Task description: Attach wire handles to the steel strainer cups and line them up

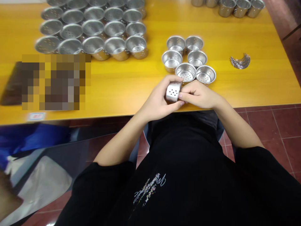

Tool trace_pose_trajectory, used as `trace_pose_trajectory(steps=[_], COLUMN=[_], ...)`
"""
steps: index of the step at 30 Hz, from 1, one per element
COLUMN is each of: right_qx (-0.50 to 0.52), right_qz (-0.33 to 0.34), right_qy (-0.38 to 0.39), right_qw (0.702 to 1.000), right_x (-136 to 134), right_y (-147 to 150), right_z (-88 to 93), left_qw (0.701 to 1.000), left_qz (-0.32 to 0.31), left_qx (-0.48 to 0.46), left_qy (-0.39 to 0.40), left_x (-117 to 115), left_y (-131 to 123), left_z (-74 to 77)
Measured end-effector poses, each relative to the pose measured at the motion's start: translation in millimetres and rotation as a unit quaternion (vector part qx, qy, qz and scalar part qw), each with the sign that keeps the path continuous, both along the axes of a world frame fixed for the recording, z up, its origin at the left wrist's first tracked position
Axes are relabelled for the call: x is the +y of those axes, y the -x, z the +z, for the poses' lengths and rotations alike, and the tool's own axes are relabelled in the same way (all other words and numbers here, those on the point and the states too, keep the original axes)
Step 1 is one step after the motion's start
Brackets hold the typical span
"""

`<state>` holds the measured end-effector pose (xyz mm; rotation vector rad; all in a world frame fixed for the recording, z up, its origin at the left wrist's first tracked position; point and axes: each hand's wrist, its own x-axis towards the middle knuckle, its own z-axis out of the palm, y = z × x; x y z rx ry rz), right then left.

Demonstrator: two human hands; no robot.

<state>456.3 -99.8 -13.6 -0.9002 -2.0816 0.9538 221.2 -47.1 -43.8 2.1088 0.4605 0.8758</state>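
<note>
A small perforated metal cup [173, 92] is tilted on its side just above the front edge of the table, its holes facing up. My left hand [158, 98] is wrapped round it, fingers over the far side and thumb along the near side. My right hand [199, 94] is closed at the cup's right end, thumb and fingertips pressed against it. Whether the right fingers also pinch a small part is hidden. Just beyond my hands, several similar cups stand upright in a cluster, the nearest being a perforated cup [185, 71].
Rows of metal cups [94, 47] fill the back left of the yellow table [113, 81]. More cups [241, 8] stand at the back right. A bundle of curved wire handles [240, 61] lies to the right. A pixelated patch covers the left side, beside a dark object [11, 83].
</note>
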Motion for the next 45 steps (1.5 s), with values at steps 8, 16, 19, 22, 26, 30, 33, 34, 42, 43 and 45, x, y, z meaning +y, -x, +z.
trace_pose_trajectory(steps=[8, 16, 19, 22, 26, 30, 33, 34, 42, 43, 45], right_qx=[-0.009, -0.028, -0.037, -0.048, -0.060, -0.079, -0.093, -0.094, -0.070, -0.061, -0.042], right_qz=[0.002, 0.005, 0.009, 0.008, 0.013, 0.037, 0.051, 0.053, 0.051, 0.048, 0.043], right_qy=[-0.011, -0.017, -0.006, -0.001, -0.011, -0.029, -0.032, -0.032, -0.054, -0.058, -0.068], right_qw=[1.000, 0.999, 0.999, 0.999, 0.998, 0.996, 0.994, 0.994, 0.995, 0.995, 0.996], right_x=[0, -1, -1, -1, -1, -2, -2, -2, 1, 1, 1], right_y=[2, 1, 2, 3, 2, 0, -1, -2, -5, -6, -6], right_z=[3.0, 3.2, 5.4, 6.8, 7.7, 11.3, 13.8, 13.9, 2.1, -0.1, -4.2], left_qw=[1.000, 1.000, 1.000, 1.000, 1.000, 1.000, 1.000, 1.000, 1.000, 1.000, 1.000], left_qz=[0.018, 0.011, 0.007, 0.005, 0.004, -0.007, -0.016, -0.015, -0.004, -0.004, -0.004], left_qx=[-0.005, -0.004, -0.006, -0.006, -0.003, 0.002, 0.003, 0.003, 0.004, 0.002, -0.002], left_qy=[-0.002, -0.001, -0.003, -0.003, 0.002, 0.008, 0.010, 0.011, 0.015, 0.015, 0.011], left_x=[0, 2, 2, 1, 1, 2, 2, 1, 1, 1, 2], left_y=[0, 0, 0, 0, 0, 0, 0, 0, -1, -1, -1], left_z=[-4.0, -3.2, -2.2, -1.4, -1.3, -0.8, -0.2, -0.1, 0.0, -0.2, -0.6])
